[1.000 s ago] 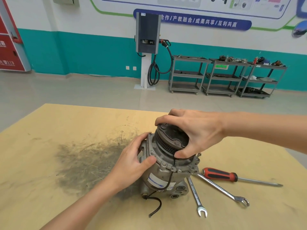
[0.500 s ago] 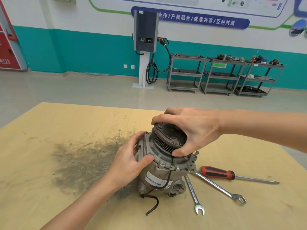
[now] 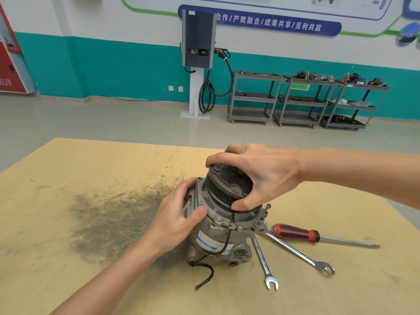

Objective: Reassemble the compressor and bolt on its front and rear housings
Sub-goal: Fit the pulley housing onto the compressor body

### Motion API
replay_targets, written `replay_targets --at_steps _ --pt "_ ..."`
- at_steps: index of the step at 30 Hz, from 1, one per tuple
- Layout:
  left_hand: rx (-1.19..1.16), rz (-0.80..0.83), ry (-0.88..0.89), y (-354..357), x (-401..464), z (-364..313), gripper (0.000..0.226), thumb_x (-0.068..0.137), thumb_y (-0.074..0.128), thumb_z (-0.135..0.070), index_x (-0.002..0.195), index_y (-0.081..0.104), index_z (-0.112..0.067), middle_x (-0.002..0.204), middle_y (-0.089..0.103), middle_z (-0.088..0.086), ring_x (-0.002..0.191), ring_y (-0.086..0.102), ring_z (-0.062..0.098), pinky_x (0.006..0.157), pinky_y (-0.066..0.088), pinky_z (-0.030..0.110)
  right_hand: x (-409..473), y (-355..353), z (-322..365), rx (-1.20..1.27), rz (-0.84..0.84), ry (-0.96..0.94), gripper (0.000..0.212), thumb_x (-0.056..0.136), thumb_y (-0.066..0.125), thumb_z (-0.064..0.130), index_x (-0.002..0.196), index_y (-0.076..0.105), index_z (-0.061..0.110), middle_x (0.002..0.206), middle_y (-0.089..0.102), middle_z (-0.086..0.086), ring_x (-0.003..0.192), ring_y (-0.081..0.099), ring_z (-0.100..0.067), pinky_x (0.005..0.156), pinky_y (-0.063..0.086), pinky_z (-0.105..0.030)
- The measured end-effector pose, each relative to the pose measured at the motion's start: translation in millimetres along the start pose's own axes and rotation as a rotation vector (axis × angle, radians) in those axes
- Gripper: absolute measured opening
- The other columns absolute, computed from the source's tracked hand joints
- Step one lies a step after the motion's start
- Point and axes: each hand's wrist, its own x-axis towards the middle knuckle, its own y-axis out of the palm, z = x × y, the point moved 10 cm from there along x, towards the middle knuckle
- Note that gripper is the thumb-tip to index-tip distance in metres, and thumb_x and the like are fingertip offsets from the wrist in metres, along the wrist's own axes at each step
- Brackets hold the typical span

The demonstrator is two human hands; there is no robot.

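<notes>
**Compressor upright on desk, both hands engaged**

The compressor (image 3: 218, 233) stands on end near the middle of the wooden desk (image 3: 68, 178), pulley end up and tilted slightly toward the far side; its body is dull grey cast metal with a white and blue label on the near face; two round ports show at the bottom right. The dark grooved pulley (image 3: 227, 187) sits on top above a bolted flange (image 3: 241, 223) whose ears carry several bolt heads; one bolt stands proud at the flange's right edge. A black wire (image 3: 211, 269) runs down the near side and curls onto the desk with a cut end.

The right hand (image 3: 261, 173) is curled over the pulley, fingers on the far rim, thumb on the near rim; the left hand (image 3: 177, 217) grips the housing's left side, thumb pressed on the flange.

Just right of the base lie two wrenches (image 3: 263, 258) and a red-handled screwdriver (image 3: 295, 233); a dark smudge (image 3: 113, 219) marks the desk to the left.
</notes>
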Motion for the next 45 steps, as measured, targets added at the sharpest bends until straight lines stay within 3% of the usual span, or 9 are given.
replay_targets --at_steps 7,16,22,25,30,35,39,42,45 --pt "0.009 -0.011 0.023 -0.5 1.0 -1.5 0.09 0.07 0.042 -0.093 0.137 0.038 -0.033 0.134 0.055 -0.014 0.123 0.055 0.005 0.103 0.048 0.044 -0.1 0.9 -0.6 0.011 0.01 0.018 0.084 0.078 0.065 0.061 0.144 0.024 0.03 0.121 0.047 -0.007 0.099 0.055 -0.024 0.087 0.052 -0.034" --pt "0.029 -0.023 0.063 -1.2 2.1 -4.3 0.094 0.073 0.04 -0.092 0.14 0.04 -0.025 0.132 0.056 -0.013 0.121 0.056 0.006 0.101 0.049 0.044 -2.2 4.9 -4.7 0.035 0.013 0.076 0.086 0.077 0.065 0.063 0.145 0.021 0.034 0.123 0.046 -0.007 0.103 0.054 -0.025 0.088 0.051 -0.033" --pt "0.033 -0.02 0.063 -1.6 1.7 -3.7 0.094 0.07 0.038 -0.095 0.138 0.037 -0.031 0.132 0.052 -0.023 0.121 0.053 -0.005 0.103 0.047 0.035 -10.0 14.6 -13.8 0.173 0.025 0.159 0.096 0.07 0.065 0.071 0.144 0.007 0.051 0.136 0.034 0.003 0.125 0.039 -0.018 0.103 0.043 -0.034" --pt "0.028 -0.012 0.056 -0.6 0.8 -5.2 0.1 0.069 0.037 -0.095 0.141 0.038 -0.025 0.133 0.053 -0.02 0.122 0.052 -0.004 0.104 0.046 0.038 -27.1 14.2 -15.0 0.341 -0.124 0.163 0.106 0.06 0.066 0.077 0.142 0.001 0.058 0.149 0.028 0.012 0.134 0.031 -0.007 0.11 0.035 -0.032" --pt "-0.002 0.001 0.014 0.2 -0.7 -4.0 0.108 0.064 0.04 -0.097 0.142 0.038 -0.024 0.137 0.055 -0.008 0.127 0.053 0.009 0.107 0.044 0.047 -63.8 29.9 -23.0 0.867 -0.592 0.168 0.1 0.061 0.059 0.085 0.145 0.024 0.044 0.148 0.038 0.015 0.132 0.038 0.008 0.105 0.037 -0.016" --pt "-0.035 0.01 0.032 1.0 -0.9 -7.7 0.087 0.064 0.043 -0.096 0.133 0.036 -0.043 0.135 0.054 -0.015 0.125 0.054 0.003 0.107 0.044 0.045 -78.8 66.1 -37.1 1.054 -0.88 0.289 0.077 0.085 0.037 0.074 0.147 0.032 0.028 0.145 0.044 0.014 0.134 0.04 0.0 0.111 0.037 -0.03" --pt "-0.022 0.005 0.035 1.7 -1.7 -4.4 0.098 0.065 0.04 -0.097 0.138 0.037 -0.032 0.137 0.054 -0.01 0.127 0.053 0.007 0.108 0.043 0.046 -74.5 88.9 -48.2 1.176 -0.877 0.384 0.071 0.085 0.029 0.069 0.145 0.037 0.031 0.146 0.043 0.018 0.136 0.037 0.002 0.116 0.031 -0.04" --pt "-0.047 -0.019 0.043 0.4 -2.0 -5.6 0.089 0.065 0.041 -0.097 0.132 0.037 -0.038 0.133 0.053 -0.018 0.121 0.052 -0.008 0.106 0.044 0.034 -67.3 95.1 -46.5 1.235 -0.852 0.341 0.075 0.085 0.033 0.071 0.146 0.036 0.027 0.144 0.047 0.017 0.135 0.039 0.001 0.115 0.033 -0.031" --pt "-0.054 -0.031 0.045 -0.5 -1.4 -6.5 0.085 0.066 0.042 -0.096 0.129 0.036 -0.04 0.132 0.053 -0.018 0.119 0.052 -0.01 0.103 0.044 0.028 -64.8 95.7 -47.5 1.256 -0.867 0.307 0.08 0.084 0.035 0.078 0.146 0.036 0.028 0.142 0.048 0.021 0.135 0.04 0.001 0.109 0.035 -0.019"
